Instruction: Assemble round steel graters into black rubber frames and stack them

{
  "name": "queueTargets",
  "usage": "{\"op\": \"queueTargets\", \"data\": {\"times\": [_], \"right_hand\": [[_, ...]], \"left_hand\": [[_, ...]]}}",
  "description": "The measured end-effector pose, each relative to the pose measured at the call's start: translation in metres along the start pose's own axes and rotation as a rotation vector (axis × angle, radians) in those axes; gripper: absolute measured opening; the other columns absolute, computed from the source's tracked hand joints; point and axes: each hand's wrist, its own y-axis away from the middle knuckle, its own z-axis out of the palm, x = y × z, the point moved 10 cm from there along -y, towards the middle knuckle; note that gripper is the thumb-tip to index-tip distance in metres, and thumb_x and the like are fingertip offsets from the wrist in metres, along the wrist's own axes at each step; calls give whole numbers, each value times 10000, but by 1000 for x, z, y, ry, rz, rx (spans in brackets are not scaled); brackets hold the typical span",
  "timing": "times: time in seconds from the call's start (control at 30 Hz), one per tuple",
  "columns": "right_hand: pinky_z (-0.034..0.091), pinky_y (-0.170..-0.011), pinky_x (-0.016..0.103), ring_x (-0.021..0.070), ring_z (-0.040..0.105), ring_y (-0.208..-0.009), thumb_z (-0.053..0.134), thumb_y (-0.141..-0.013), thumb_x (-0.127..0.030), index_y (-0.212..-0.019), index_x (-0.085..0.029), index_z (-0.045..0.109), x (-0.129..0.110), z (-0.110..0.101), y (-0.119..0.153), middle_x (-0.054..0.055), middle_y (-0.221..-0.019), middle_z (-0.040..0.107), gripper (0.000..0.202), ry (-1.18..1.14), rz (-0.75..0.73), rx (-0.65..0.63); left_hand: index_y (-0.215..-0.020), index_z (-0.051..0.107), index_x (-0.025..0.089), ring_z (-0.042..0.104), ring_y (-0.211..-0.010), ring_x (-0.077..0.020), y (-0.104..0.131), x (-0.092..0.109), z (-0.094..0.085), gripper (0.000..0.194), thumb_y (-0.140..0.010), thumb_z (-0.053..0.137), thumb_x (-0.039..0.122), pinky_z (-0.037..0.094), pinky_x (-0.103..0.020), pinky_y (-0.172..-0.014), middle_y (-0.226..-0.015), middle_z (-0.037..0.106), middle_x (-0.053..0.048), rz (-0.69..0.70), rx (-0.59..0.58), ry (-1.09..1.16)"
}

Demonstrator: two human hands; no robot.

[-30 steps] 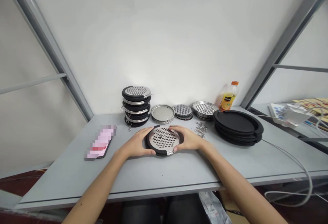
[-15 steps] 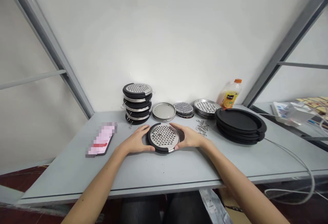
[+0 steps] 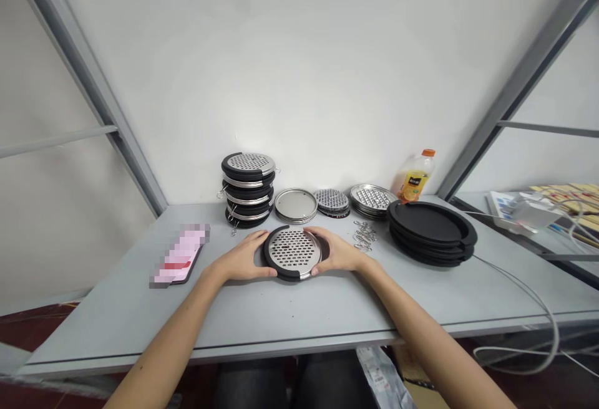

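**Left hand point(image 3: 244, 257) and right hand point(image 3: 337, 253) hold a perforated disc point(image 3: 294, 250) between them**

The perforated disc lies flat at the middle of the grey table point(image 3: 266, 328), with its holed metal face up and a black rim around its left part. The left hand holds its left side: the thumb touches the near left rim, and the fingers are at the far left edge. Thumb and fingers are spread apart, with the black rim between them. The right hand is clamped on the right side in similar manner, its thumb on the near right edge and its fingertips on the far edge. So the disc is inside the two curved hands, and its centre is uncovered.

Behind the disc, to the far left, stands a tall stack of similar discs point(image 3: 248, 192). To the right of this stack lie plain metal lids point(image 3: 296, 203), then grey perforated plates point(image 3: 331, 199) and shiny plates point(image 3: 372, 197). Small metal hooks point(image 3: 364, 235) lie between the right hand and the black round trays point(image 3: 427, 224).
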Motion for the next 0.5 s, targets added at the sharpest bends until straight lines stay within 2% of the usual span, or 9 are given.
{"op": "queueTargets", "data": {"times": [0.1, 0.2, 0.37, 0.5], "right_hand": [[276, -1123, 521, 357, 408, -1314, 864, -467, -507, -1410, -185, 396, -4, 0, 1, 168, -1441, 420, 1100, -18, -6, -8], [255, -1139, 510, 348, 386, -1336, 856, -491, -505, -1427, -177, 371, 0, 4, 1, 165, -1467, 390, 1104, -48, 8, -43], [274, -1134, 501, 342, 420, -1315, 860, -470, -512, -1390, -168, 432, 9, 6, 0, 165, -1441, 429, 1072, -42, 9, -26], [305, -1114, 508, 347, 451, -1285, 864, -453, -521, -1372, -173, 458, 9, 4, 0, 164, -1409, 466, 1063, -17, -11, 9]], "left_hand": [[-1495, 213, 223, 232, -1411, -360, 1, -2, 0, 1052, -660, 711, 624, 249, -510, -1138, -1550, 229, -139, -14, 3, 2], [-1495, 208, 234, 239, -1409, -359, 0, 4, -1, 1061, -650, 731, 605, 250, -508, -1140, -1548, 239, -127, 5, 17, 18], [-1488, 224, 245, 298, -1386, -338, -1, 20, -6, 1031, -660, 736, 586, 268, -490, -1135, -1522, 305, -113, 85, 28, 52], [-1494, 206, 239, 292, -1388, -336, -1, 21, -6, 1029, -675, 723, 587, 266, -499, -1130, -1523, 299, -124, 75, -3, 68]]}}
